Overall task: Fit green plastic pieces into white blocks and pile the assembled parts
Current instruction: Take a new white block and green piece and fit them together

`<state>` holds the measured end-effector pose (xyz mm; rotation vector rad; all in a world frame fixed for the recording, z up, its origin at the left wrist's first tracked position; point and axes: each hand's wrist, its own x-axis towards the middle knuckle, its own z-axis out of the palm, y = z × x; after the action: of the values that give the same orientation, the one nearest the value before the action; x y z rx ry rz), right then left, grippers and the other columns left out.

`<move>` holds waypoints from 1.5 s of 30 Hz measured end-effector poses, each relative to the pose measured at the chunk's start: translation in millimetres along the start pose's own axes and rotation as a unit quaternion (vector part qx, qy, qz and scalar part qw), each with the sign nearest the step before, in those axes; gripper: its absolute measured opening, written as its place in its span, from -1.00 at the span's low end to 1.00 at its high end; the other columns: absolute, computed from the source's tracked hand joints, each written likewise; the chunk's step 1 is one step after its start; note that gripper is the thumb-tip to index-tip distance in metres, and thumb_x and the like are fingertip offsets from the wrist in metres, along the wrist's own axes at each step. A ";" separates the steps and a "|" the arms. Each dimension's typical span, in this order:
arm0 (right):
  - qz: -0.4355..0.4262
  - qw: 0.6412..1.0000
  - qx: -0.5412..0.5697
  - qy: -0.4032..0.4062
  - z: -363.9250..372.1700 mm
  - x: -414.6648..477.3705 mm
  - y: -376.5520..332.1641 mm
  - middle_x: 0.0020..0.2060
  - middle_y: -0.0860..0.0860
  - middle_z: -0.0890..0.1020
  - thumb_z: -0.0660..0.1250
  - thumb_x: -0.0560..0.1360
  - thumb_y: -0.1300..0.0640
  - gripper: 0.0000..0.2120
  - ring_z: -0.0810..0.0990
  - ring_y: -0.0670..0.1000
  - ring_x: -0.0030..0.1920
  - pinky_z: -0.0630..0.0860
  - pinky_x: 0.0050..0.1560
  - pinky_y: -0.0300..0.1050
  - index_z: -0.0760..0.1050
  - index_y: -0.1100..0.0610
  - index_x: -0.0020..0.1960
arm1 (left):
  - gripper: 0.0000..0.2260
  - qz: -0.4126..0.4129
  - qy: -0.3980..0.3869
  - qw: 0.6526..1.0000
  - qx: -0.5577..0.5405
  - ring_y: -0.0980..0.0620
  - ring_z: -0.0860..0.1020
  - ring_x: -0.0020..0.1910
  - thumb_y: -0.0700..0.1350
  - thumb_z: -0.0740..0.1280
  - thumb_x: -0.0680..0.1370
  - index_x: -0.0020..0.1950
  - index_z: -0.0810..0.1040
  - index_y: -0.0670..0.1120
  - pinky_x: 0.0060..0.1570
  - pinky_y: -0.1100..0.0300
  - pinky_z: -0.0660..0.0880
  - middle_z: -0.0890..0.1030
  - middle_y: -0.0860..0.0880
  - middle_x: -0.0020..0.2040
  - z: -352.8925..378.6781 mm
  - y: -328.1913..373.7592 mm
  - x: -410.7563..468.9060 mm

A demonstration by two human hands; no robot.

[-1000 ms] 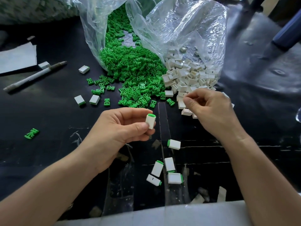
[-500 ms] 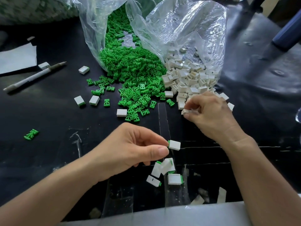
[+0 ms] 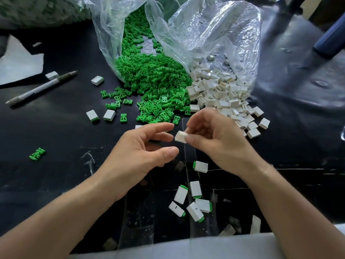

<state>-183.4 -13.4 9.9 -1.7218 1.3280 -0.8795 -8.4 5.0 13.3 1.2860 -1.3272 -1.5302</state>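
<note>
My right hand (image 3: 214,141) pinches a white block (image 3: 180,136) between thumb and fingers, above the table's middle. My left hand (image 3: 138,156) is just left of it with loosely curved fingers and holds nothing. A heap of green plastic pieces (image 3: 153,85) spills from a clear bag, and a heap of white blocks (image 3: 222,94) spills from a second bag to its right. Several assembled parts (image 3: 194,199), white with green ends, lie in a loose group below my hands near the table's front edge.
The clear plastic bags (image 3: 205,30) stand open at the back. A pen (image 3: 41,88) and white paper (image 3: 16,62) lie at the left. A few assembled parts (image 3: 100,115) and a stray green piece (image 3: 37,154) are scattered on the black table (image 3: 56,139).
My left hand set its assembled part down with the group near the front edge and rose empty. My right hand picked a white block from the heap and brought it toward the left hand.
</note>
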 end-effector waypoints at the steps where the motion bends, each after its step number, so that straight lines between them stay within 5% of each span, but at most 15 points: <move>1: -0.011 1.000 -0.001 -0.016 3.6 -0.9 -0.7 -0.28 -0.04 0.58 0.43 0.38 0.31 -0.79 0.56 -0.07 -0.25 0.52 -0.18 -0.22 0.47 0.04 -0.18 | -0.64 0.001 -0.008 1.000 -0.009 0.15 0.60 -0.33 -0.11 0.42 0.20 -0.01 0.61 0.05 -0.35 0.35 0.52 0.68 0.04 -0.18 0.4 0.2 -0.3; 7: -0.032 0.999 -0.024 -0.029 8.4 -0.8 -1.0 -0.40 -0.04 0.56 0.37 0.45 0.11 -0.92 0.46 -0.11 -0.40 0.40 -0.38 -0.24 0.54 0.02 -0.21 | -0.84 0.005 -0.010 1.000 0.014 0.10 0.61 -0.38 -0.33 0.41 0.37 -0.21 0.64 -0.07 -0.39 0.33 0.52 0.67 -0.08 -0.33 -2.8 0.2 0.2; 9: -0.028 0.997 -0.062 0.022 6.3 2.6 1.6 -0.34 0.04 0.60 0.35 0.47 0.10 -0.93 0.52 -0.01 -0.32 0.46 -0.28 -0.13 0.57 0.05 -0.17 | -0.84 0.000 -0.008 1.000 0.021 0.08 0.61 -0.38 -0.39 0.38 0.41 -0.21 0.61 -0.13 -0.40 0.32 0.52 0.66 -0.09 -0.35 -2.7 0.4 -0.3; 12: -0.031 0.984 -0.166 0.058 7.6 8.2 7.8 -0.15 -0.01 0.59 0.34 0.48 0.16 -0.87 0.52 -0.06 -0.13 0.40 -0.05 -0.26 0.61 0.13 -0.01 | -0.88 -0.004 -0.012 1.000 0.013 0.04 0.61 -0.39 -0.41 0.36 0.41 -0.21 0.55 -0.20 -0.41 0.29 0.54 0.65 -0.17 -0.32 -1.3 1.8 -1.5; 22: -0.073 0.927 -0.367 0.004 19.9 19.5 15.4 0.19 0.07 0.48 0.21 0.56 0.18 -0.67 0.36 0.09 0.21 0.22 0.21 -0.13 0.43 0.15 0.31 | -0.79 -0.006 -0.011 1.000 0.004 0.05 0.61 -0.37 -0.40 0.33 0.45 -0.13 0.61 -0.10 -0.39 0.28 0.55 0.67 -0.11 -0.28 -0.7 1.3 -1.4; 30: -0.063 0.942 -0.328 0.016 17.5 18.1 11.0 -0.07 0.09 0.58 0.33 0.47 0.22 -0.92 0.48 0.09 0.01 0.26 -0.01 -0.21 0.55 0.22 -0.07 | -0.90 -0.019 -0.010 1.000 -0.003 0.02 0.62 -0.36 -0.32 0.35 0.45 -0.18 0.59 -0.14 -0.38 0.24 0.55 0.68 -0.12 -0.27 0.0 3.1 -1.9; 39: -0.037 0.947 -0.319 -0.009 19.1 21.0 11.0 0.08 0.06 0.48 0.26 0.52 0.17 -0.72 0.39 0.06 0.15 0.25 0.15 -0.17 0.50 0.11 0.23 | -0.85 -0.013 -0.022 1.000 -0.015 0.01 0.65 -0.33 -0.38 0.35 0.42 -0.23 0.54 -0.14 -0.37 0.26 0.57 0.68 -0.15 -0.22 0.5 1.9 -2.0; 45: -0.018 0.969 -0.247 0.013 13.1 17.2 6.4 -0.18 -0.06 0.47 0.37 0.43 0.21 -0.89 0.47 0.01 -0.10 0.41 0.00 -0.04 0.47 0.13 -0.07 | -0.82 -0.007 -0.022 1.000 -0.017 0.00 0.66 -0.28 -0.40 0.35 0.41 -0.24 0.55 -0.13 -0.36 0.27 0.57 0.67 -0.18 -0.19 -0.1 1.4 -1.1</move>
<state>-171.1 -29.0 -0.7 -2.1186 1.6363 -0.6228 -8.1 5.7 14.9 1.2490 -1.3159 -1.5939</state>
